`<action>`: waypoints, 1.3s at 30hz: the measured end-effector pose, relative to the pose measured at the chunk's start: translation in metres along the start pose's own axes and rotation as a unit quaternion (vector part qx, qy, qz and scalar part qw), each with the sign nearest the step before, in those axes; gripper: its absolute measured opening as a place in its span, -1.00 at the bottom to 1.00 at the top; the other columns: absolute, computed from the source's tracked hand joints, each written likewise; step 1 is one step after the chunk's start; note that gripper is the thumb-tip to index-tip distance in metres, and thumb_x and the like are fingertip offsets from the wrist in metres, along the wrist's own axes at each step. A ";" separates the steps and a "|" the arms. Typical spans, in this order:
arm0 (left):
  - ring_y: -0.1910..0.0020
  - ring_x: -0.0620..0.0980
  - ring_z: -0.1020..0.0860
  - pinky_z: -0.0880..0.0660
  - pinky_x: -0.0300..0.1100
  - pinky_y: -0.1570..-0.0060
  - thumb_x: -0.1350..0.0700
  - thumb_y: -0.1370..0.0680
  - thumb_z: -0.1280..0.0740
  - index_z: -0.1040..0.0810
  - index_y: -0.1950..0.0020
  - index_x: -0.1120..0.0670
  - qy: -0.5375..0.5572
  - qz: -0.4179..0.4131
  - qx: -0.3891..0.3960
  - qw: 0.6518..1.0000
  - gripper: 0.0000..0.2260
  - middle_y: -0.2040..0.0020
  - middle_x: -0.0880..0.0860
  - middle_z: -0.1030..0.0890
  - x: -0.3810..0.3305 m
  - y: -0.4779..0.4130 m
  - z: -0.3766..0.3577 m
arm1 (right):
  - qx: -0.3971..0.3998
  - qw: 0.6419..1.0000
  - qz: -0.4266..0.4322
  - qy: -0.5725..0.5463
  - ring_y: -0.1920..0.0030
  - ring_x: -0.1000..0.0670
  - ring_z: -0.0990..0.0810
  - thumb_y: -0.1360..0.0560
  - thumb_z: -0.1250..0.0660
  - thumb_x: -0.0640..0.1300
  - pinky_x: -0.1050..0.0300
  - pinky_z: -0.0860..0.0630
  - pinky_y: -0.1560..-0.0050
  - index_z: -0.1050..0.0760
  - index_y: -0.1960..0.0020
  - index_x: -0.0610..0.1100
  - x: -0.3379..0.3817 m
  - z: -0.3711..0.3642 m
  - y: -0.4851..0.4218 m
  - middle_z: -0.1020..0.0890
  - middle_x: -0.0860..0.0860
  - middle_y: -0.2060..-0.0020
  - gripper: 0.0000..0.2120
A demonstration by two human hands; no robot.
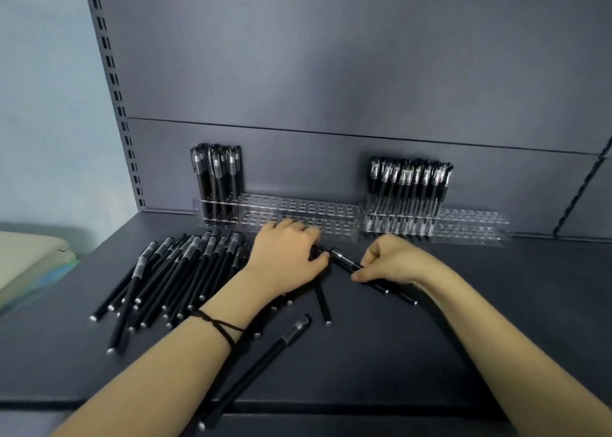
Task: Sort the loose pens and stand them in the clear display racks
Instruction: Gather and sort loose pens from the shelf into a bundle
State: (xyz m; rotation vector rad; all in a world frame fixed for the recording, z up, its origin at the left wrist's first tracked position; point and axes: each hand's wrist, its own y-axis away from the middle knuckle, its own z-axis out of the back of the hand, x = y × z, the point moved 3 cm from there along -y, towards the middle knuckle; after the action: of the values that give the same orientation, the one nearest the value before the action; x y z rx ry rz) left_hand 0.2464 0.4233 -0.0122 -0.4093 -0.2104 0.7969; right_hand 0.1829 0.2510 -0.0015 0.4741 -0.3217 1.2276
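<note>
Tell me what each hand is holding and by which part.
Right hand pinches a black pen near mid-barrel, between thumb and forefinger. Left hand grips the capped end of what seems the same pen; its fingers hide the exact hold.

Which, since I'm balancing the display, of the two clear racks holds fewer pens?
The left rack: only a small cluster of pens stands at its left end, while the right rack carries a longer row across its left half.
</note>
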 end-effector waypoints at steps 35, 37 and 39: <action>0.51 -0.12 -0.41 -0.40 -0.28 0.41 -0.09 -0.67 -0.12 -0.43 0.22 0.03 0.807 0.310 -0.122 0.487 -0.66 0.46 -0.08 -0.45 0.048 0.005 0.016 | -0.084 0.973 0.208 0.046 0.26 0.14 -0.39 -0.28 -0.45 0.34 0.16 -0.33 0.29 -0.33 0.26 -0.01 0.042 -0.043 0.027 -0.45 0.13 0.23 -0.52; 0.52 -0.12 -0.41 -0.39 -0.27 0.40 -0.08 -0.67 -0.12 -0.43 0.22 0.03 0.804 0.314 -0.121 0.490 -0.66 0.46 -0.07 -0.44 0.047 0.004 0.015 | -0.121 0.973 0.192 0.032 0.25 0.12 -0.42 -0.33 -0.43 0.31 0.13 -0.36 0.28 -0.35 0.25 -0.01 0.037 -0.039 0.016 -0.46 0.12 0.24 -0.57; 0.53 -0.13 -0.40 -0.38 -0.26 0.40 -0.08 -0.67 -0.13 -0.43 0.21 0.04 0.801 0.315 -0.115 0.496 -0.67 0.47 -0.08 -0.43 0.043 0.004 0.014 | -0.155 0.971 0.181 0.012 0.22 0.06 -0.48 -0.37 -0.40 0.30 0.08 -0.42 0.24 -0.39 0.22 -0.02 0.034 -0.035 0.007 -0.49 0.10 0.24 -0.60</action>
State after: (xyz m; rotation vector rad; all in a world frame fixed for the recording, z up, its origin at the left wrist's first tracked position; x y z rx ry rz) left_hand 0.2692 0.4610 0.0000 -1.3795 1.7495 0.7739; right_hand 0.1858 0.2989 -0.0140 0.1309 -0.5885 1.5024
